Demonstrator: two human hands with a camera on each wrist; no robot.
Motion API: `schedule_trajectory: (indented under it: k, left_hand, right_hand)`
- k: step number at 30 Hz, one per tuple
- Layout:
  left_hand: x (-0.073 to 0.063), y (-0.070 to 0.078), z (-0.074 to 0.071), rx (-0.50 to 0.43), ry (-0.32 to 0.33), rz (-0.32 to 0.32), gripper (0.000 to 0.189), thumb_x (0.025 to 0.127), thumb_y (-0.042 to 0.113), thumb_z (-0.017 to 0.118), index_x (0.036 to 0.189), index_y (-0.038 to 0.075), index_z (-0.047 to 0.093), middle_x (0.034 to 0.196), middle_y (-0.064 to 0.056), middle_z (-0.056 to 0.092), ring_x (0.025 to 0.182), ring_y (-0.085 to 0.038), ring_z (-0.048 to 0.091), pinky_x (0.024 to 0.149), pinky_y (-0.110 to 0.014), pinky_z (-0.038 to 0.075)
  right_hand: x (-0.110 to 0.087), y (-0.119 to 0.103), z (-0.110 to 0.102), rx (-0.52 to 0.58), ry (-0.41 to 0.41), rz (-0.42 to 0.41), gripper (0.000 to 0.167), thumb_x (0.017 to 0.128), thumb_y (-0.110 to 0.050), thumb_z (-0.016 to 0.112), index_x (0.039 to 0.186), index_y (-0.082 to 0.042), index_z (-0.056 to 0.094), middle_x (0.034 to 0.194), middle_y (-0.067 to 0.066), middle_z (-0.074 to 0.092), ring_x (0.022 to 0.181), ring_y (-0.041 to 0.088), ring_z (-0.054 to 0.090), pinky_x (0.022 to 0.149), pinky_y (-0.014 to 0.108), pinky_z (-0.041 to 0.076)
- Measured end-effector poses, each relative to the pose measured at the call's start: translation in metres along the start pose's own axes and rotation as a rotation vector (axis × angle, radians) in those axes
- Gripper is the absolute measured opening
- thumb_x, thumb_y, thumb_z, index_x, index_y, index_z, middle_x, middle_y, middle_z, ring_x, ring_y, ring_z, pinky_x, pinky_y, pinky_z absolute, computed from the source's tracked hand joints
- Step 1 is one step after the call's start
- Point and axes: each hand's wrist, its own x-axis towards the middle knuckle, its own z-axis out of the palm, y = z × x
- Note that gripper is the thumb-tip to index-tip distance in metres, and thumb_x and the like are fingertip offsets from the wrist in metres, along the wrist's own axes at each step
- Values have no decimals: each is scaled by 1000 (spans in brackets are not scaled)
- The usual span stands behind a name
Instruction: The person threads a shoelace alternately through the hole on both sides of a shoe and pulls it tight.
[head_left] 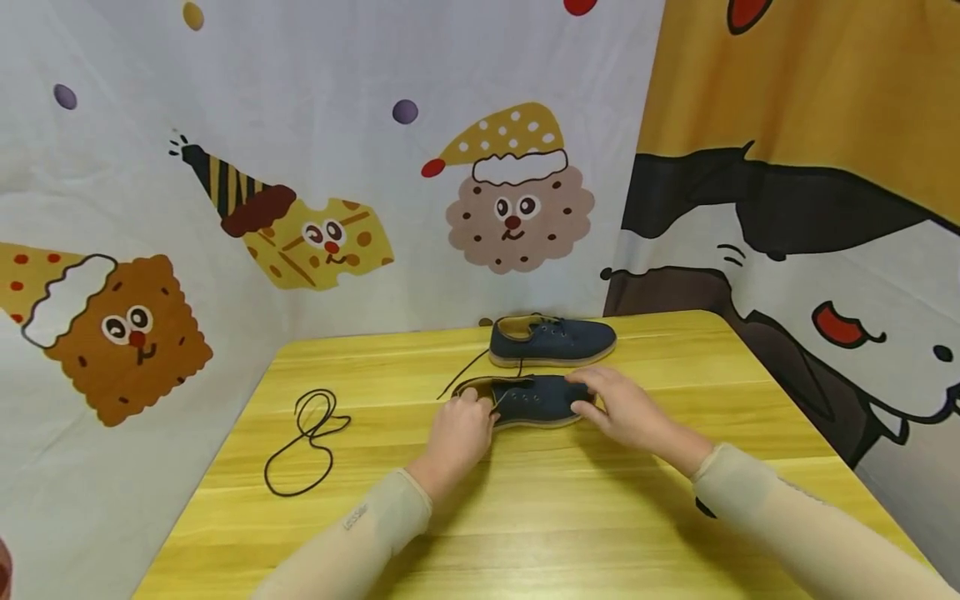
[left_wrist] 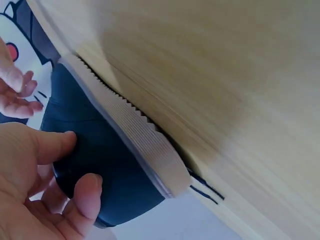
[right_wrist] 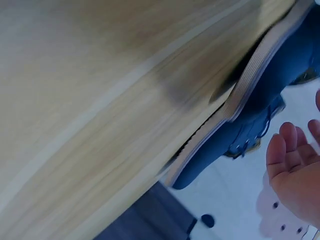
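A dark blue shoe (head_left: 536, 400) with a pale ribbed sole lies on the table, toe to the right, open eyelets showing along its near side. At its heel end my left hand (head_left: 461, 429) grips the collar. The left wrist view has the thumb on the shoe's (left_wrist: 100, 150) outer side and some fingers hidden behind the edge. Around the toe, my right hand (head_left: 618, 404) is held with loosely bent fingers; in the right wrist view this hand (right_wrist: 295, 165) shows a gap from the shoe.
A matching blue shoe (head_left: 570, 340), laced in black, stands just behind. A black lace (head_left: 463, 375) trails on the table left of the shoes. Another black shoelace (head_left: 300, 450) lies loosely looped at the left. A printed curtain (head_left: 360, 150) hangs behind the wooden table (head_left: 540, 517).
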Motion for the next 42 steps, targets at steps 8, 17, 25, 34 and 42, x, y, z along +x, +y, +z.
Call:
schedule_trajectory:
  k: [8, 17, 25, 34, 42]
  left_hand:
    - [-2, -13, -1, -139, -56, 38, 14, 91, 26, 72, 100, 15, 73, 86, 1, 63, 73, -15, 64, 65, -29, 56]
    - [-13, -26, -9, -311, -47, 37, 16, 94, 13, 67, 110, 11, 73, 95, -1, 67, 83, -14, 67, 74, -27, 58]
    - [-14, -63, -18, -299, -95, -166, 25, 99, 28, 60, 122, 17, 63, 118, -1, 65, 95, -19, 69, 77, -34, 58]
    - [-47, -233, -31, -142, -225, -694, 27, 101, 14, 52, 99, -11, 62, 93, -32, 66, 79, -42, 66, 60, -47, 54]
    - [-76, -281, -23, -158, -429, -917, 47, 101, 33, 50, 85, -7, 68, 80, -28, 67, 62, -33, 63, 46, -37, 45]
  right_hand:
    - [9, -10, 14, -113, -19, -46, 54, 91, -35, 71, 141, -20, 54, 135, 6, 61, 122, 29, 60, 101, 50, 49]
    - [2, -5, 18, -179, -21, -31, 38, 90, -37, 72, 124, -20, 68, 123, 4, 69, 113, 28, 61, 99, 50, 48]
    - [-4, 0, 15, -157, 9, -31, 35, 90, -37, 72, 121, -20, 70, 123, 4, 69, 110, 26, 62, 96, 48, 50]
    - [-5, 2, 3, -135, 28, -23, 37, 91, -38, 70, 123, -18, 68, 126, 5, 66, 114, 27, 62, 95, 47, 52]
    - [1, -8, 12, -126, -55, -26, 40, 92, -41, 69, 127, -21, 67, 129, 5, 66, 119, 28, 61, 100, 50, 50]
